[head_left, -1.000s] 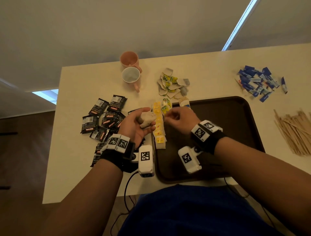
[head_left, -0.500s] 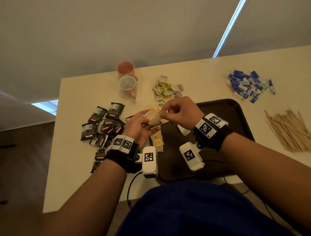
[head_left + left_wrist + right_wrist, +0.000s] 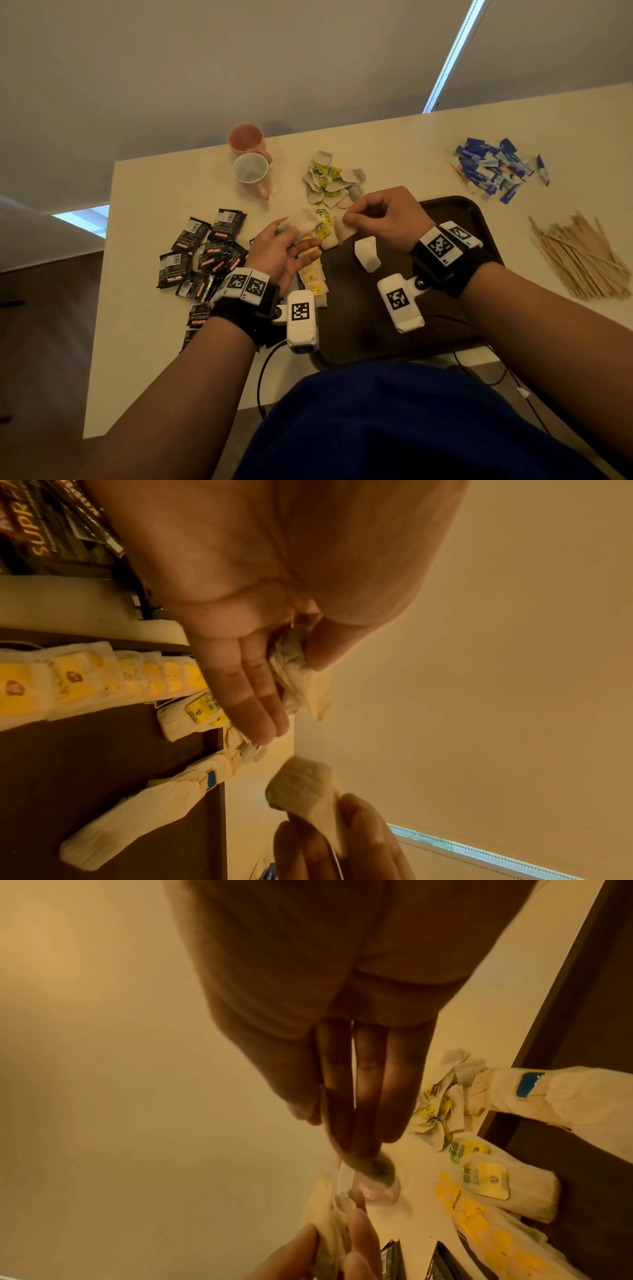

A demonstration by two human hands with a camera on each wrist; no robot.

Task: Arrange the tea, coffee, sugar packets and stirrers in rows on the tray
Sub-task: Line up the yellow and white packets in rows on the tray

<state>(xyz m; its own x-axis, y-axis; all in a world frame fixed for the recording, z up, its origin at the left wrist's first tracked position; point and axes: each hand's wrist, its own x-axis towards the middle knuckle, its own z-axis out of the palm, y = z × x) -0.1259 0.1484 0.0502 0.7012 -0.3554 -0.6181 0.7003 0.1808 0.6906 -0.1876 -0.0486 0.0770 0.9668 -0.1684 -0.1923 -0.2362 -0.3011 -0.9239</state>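
Tea bags are the things in hand at this moment. One tea bag (image 3: 344,229) is pinched between thumb and fingertips of the right hand (image 3: 383,216), held above the far left corner of the tray (image 3: 455,219). A small bunch of bags (image 3: 298,669) is clamped between thumb and palm of the left hand (image 3: 277,250), while its other fingers (image 3: 257,696) are stretched out straight.

A row of tea bags (image 3: 313,277) with yellow tags is laid overlapping along the tray's left edge, and a loose bag (image 3: 366,255) lies alone on the tray just beside it. More tea (image 3: 330,180) is heaped on the table (image 3: 144,308) beyond.

These bags are judged light, soft and easily crumpled, with thin strings likely to tangle; a gentle pinch at the paper's edge or tag seems best, since squeezing the middle could tear it.

Coffee sachets (image 3: 205,253), black, are piled on the left, and "SUPREME" can be read on them. "MOMENT" is printed on one yellow tag in the right wrist view. Lettering on the blue sugar packets (image 3: 493,168) is too small to read. Stirrers (image 3: 579,257) lie in a heap at the right, untouched.
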